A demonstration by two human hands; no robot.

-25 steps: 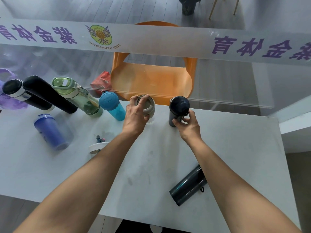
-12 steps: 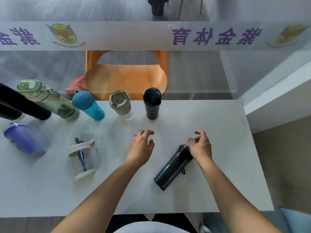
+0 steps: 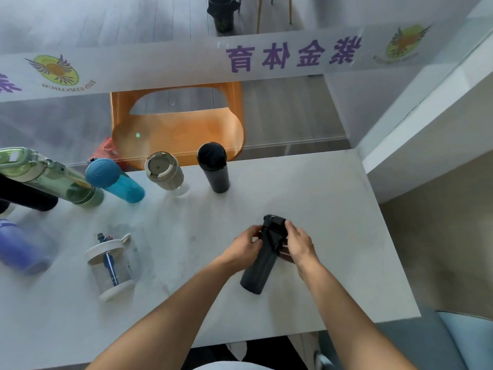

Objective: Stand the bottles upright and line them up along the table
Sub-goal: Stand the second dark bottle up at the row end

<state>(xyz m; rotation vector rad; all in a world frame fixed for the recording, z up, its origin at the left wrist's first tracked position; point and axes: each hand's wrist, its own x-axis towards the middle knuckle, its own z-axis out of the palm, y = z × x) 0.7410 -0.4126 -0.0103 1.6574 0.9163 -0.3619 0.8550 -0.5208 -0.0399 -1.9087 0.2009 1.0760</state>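
Below the glass band (mirrored 紫金体育), both hands' fingers clamp the dark bottle.

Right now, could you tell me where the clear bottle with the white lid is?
In the head view, the clear bottle with the white lid stands on the table's near left, right of the purple bottle.

Between both hands, a bottle lies, perhaps tilted, before the far row.
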